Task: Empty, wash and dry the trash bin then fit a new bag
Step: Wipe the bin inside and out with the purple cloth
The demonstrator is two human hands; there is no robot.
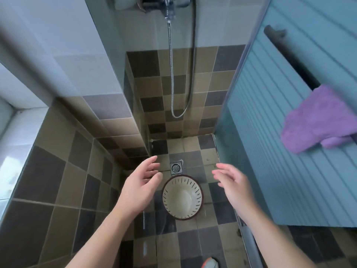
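While the trash bin (182, 197) stands upright on the shower floor by the drain (176, 168), we hover left hand (139, 187) & right hand (232, 185) w/ fingers loosely spread, holding nothing. Looks light, stiff plastic, prob. wet-slick; grip rim.

Glossy plastic bin (182, 197); fluffy cloth towel (316, 120).

A flexible chrome shower hose (171, 74) hangs in a loop from the chrome mixer tap (166, 4) on the wall of brown and beige checked tiles (173, 84). A square steel floor drain (176, 168) sits in the tiled floor. A purple terry towel (316, 118) drapes over a dark rail (289, 53) on the ribbed blue glass door (270, 132).
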